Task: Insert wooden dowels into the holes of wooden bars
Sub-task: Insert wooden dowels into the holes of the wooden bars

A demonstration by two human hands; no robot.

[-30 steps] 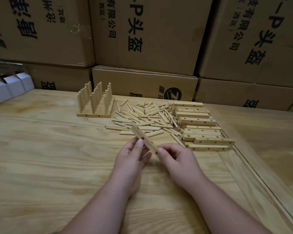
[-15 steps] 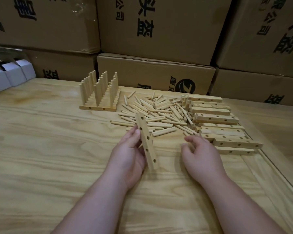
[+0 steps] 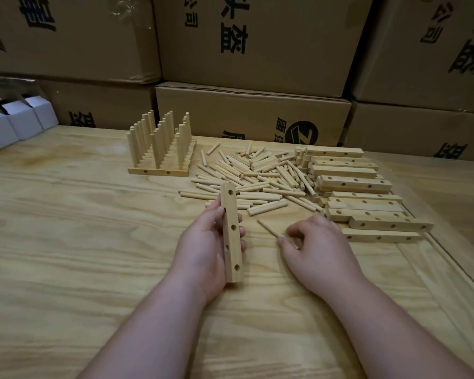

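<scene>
a good way in, judging by the finished bars (image 3: pixel 159 170) bristling with upright dowels at the far left of the table (image 3: pixel 66 242). plenty left: a loose heap of dowels (image 3: pixel 257 179) mid-table, a stack of empty bars (image 3: pixel 353 184) just right of it. left hand (image 3: pixel 203 247) wrapped round an empty bar (image 3: pixel 231 236), holes facing up, none filled. right hand (image 3: pixel 315 242) pinching a single dowel (image 3: pixel 267 227) lying on the wood, near that bar. open tabletop near and left; raised table edge (image 3: pixel 454 269) close on the right.
</scene>
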